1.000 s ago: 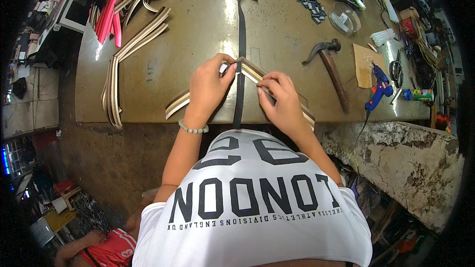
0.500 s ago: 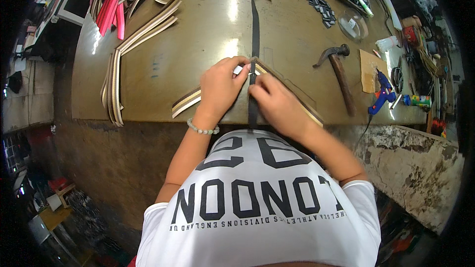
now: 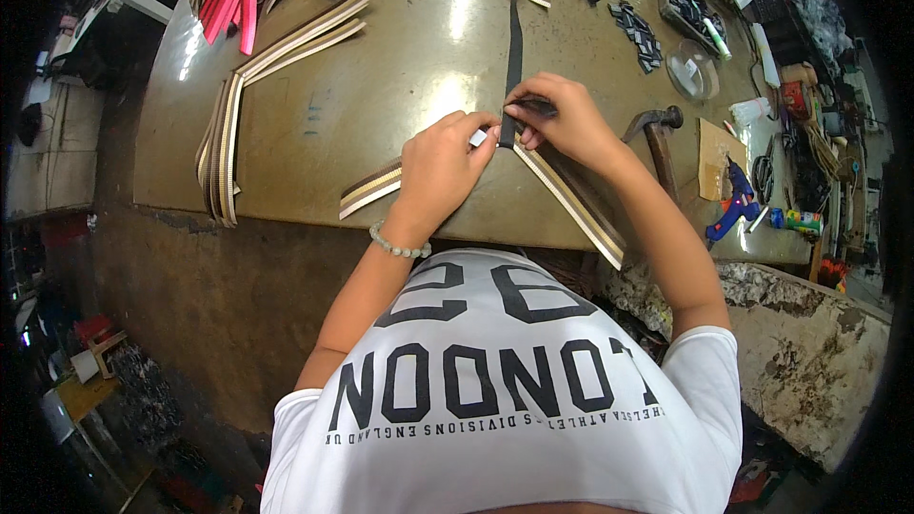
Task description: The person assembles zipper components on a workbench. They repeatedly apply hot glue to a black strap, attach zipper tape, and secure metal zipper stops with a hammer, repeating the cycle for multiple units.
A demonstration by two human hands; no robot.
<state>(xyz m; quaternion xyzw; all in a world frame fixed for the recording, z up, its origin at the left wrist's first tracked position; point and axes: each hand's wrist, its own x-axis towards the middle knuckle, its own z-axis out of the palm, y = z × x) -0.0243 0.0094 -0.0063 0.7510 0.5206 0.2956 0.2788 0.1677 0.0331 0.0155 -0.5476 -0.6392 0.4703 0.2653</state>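
Observation:
A striped brown, cream and tan webbing strap [image 3: 568, 200] lies bent in a V near the table's front edge, its point under my hands. My left hand [image 3: 441, 164] is closed at this bend, pinching the webbing, with a small white piece [image 3: 478, 138] showing between thumb and fingers. A narrow black strap [image 3: 515, 43] runs from the far side of the table down to the bend. My right hand [image 3: 564, 119] is closed on the near part of the black strap, which is folded back over the bend; its end is partly hidden by the fingers.
More striped straps [image 3: 228, 138] lie at left, beside pink straps [image 3: 227, 0]. On the right are a hammer [image 3: 659, 148], a blue glue gun [image 3: 733, 209], a cardboard piece [image 3: 719, 157], a clear round dish [image 3: 693, 71], small black pieces [image 3: 636, 36] and a filled tray [image 3: 687, 5].
My right hand has moved up and away from me, lifting the near length of the black strap and folding it back over the bend. My left hand stays at the bend. The view has shifted slightly.

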